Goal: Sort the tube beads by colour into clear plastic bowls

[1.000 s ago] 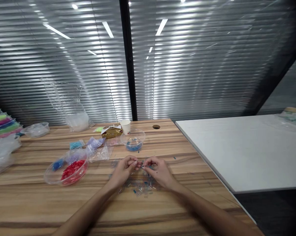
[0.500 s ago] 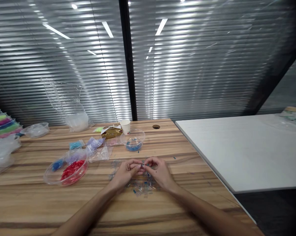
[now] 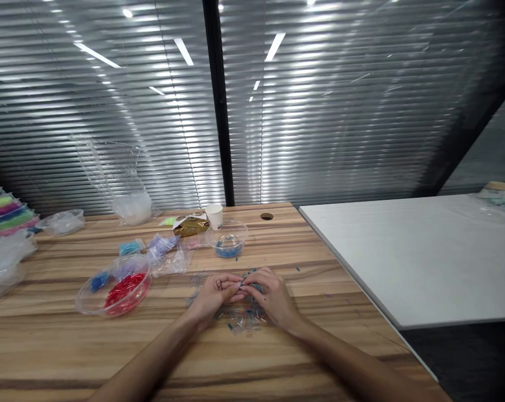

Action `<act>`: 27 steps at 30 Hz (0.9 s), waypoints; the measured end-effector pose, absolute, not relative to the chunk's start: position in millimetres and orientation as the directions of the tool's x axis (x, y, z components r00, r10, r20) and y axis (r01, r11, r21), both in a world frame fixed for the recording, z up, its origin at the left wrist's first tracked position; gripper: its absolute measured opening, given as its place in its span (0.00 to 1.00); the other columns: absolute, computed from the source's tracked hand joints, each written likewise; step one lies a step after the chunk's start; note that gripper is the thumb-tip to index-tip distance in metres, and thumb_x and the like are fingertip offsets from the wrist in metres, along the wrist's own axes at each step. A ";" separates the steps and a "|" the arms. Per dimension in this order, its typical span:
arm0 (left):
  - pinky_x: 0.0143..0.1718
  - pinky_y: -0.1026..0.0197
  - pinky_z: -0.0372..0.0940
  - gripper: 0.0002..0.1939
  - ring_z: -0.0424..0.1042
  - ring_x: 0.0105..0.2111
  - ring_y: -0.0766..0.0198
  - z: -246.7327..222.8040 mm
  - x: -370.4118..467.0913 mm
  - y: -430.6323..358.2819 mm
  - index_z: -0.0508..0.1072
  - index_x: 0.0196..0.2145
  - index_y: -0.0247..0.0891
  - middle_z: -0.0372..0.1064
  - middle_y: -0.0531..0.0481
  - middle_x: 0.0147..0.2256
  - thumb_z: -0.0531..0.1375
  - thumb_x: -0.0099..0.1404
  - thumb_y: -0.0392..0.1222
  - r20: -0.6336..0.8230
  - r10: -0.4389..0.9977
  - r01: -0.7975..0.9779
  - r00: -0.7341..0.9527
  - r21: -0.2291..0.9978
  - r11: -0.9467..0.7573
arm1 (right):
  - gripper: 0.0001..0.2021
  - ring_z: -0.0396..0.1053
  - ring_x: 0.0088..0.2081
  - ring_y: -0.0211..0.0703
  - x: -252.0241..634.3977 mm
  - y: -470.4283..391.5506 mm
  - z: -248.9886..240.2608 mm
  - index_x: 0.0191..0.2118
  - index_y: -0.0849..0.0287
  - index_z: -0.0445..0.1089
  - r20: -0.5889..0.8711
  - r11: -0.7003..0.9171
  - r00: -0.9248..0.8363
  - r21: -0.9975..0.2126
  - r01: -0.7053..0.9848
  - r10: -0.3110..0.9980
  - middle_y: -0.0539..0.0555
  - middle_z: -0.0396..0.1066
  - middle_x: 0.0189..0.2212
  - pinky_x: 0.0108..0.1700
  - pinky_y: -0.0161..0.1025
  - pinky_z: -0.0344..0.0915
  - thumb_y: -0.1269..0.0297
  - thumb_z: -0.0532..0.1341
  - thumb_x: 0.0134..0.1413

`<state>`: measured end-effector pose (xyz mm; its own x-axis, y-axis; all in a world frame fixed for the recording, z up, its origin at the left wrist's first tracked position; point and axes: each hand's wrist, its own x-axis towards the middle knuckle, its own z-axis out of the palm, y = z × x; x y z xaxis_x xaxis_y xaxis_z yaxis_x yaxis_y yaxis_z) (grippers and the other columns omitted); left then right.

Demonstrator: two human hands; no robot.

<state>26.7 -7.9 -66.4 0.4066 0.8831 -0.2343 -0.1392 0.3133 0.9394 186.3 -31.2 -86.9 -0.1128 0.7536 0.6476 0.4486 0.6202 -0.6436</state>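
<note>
Background: grey slatted blinds (image 3: 319, 111) behind glass; wood-grain tabletop (image 3: 152, 346) below.

Far left of the fingers: stacked clear trays (image 3: 9, 215) of multicoloured contents. Left of the fingers: one round clear plastic bowl (image 3: 80, 306) holding loose red pieces (image 3: 124, 290) and a blue clump (image 3: 98, 281). Beyond the fingers, to the left: one small turquoise packet (image 3: 130, 247); lilac packets (image 3: 162, 244); one gold foil packet (image 3: 191, 225); one white paper cup (image 3: 214, 216).

Left hand (image 3: 217, 295): fingers curled, tips meeting the other hand's; whether they grip cannot be told. Straight beyond the fingers: one round clear bowl (image 3: 244, 233) containing blue pieces (image 3: 228, 251). At the fingertips: one tiny bluish piece (image 3: 241, 285), apparently pinched by thumb and forefinger of the right hand (image 3: 271, 293).

Beneath and nearer than the fingers: scattered clear and blue tube-like pieces (image 3: 239, 321). Right of the fingers: one stray blue piece (image 3: 298, 269); farther right, one white table (image 3: 420, 251).

Progress, as judged: partial; some blue pieces are bowled, many mixed pieces remain loose.
</note>
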 end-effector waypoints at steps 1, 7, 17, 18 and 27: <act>0.36 0.67 0.67 0.27 0.71 0.30 0.66 -66.7 26.3 -7.7 0.71 0.33 0.28 0.71 0.44 0.29 0.72 0.37 0.45 -0.245 0.881 -0.146 0.405 0.934 0.326 | 0.02 0.65 0.33 0.36 186.2 -31.3 -86.8 0.29 0.60 0.71 0.657 0.628 -0.115 -0.632 0.454 0.745 0.49 0.71 0.28 0.37 0.33 0.60 0.72 0.62 0.47; 0.43 0.66 0.66 0.25 0.71 0.35 0.66 -67.6 23.8 -6.6 0.73 0.37 0.29 0.71 0.43 0.36 0.71 0.40 0.40 -0.246 0.861 -0.218 0.445 0.903 0.371 | 0.04 0.64 0.35 0.37 185.6 -32.9 -85.2 0.31 0.60 0.72 0.651 0.622 -0.138 -0.608 0.494 0.746 0.51 0.70 0.30 0.39 0.34 0.61 0.73 0.59 0.50; 0.46 0.64 0.64 0.21 0.72 0.36 0.63 -64.1 22.3 -7.1 0.75 0.36 0.28 0.72 0.41 0.35 0.70 0.44 0.42 -0.233 0.845 -0.147 0.481 0.929 0.340 | 0.08 0.64 0.36 0.37 188.4 -32.2 -84.7 0.37 0.57 0.72 0.621 0.623 -0.201 -0.595 0.508 0.758 0.53 0.69 0.33 0.39 0.35 0.62 0.71 0.57 0.54; 0.45 0.63 0.65 0.21 0.72 0.35 0.63 -63.9 21.7 -6.9 0.75 0.36 0.28 0.72 0.41 0.34 0.70 0.44 0.42 -0.237 0.848 -0.147 0.474 0.928 0.342 | 0.08 0.64 0.36 0.37 188.5 -32.2 -83.9 0.36 0.58 0.72 0.618 0.622 -0.201 -0.600 0.503 0.760 0.53 0.70 0.32 0.39 0.35 0.62 0.71 0.57 0.53; 0.41 0.65 0.66 0.23 0.72 0.33 0.63 -60.9 21.7 -7.3 0.73 0.33 0.27 0.72 0.42 0.32 0.72 0.38 0.40 -0.256 0.863 -0.169 0.436 0.918 0.358 | 0.07 0.66 0.35 0.36 189.3 -32.1 -82.0 0.34 0.59 0.73 0.590 0.610 -0.209 -0.640 0.468 0.780 0.52 0.71 0.32 0.38 0.33 0.62 0.71 0.57 0.53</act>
<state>21.7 -7.3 -60.9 0.4358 0.8628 -0.2561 -0.1693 0.3580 0.9182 189.3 -32.1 -82.0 -0.2086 0.7798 0.5902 0.4680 0.6095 -0.6399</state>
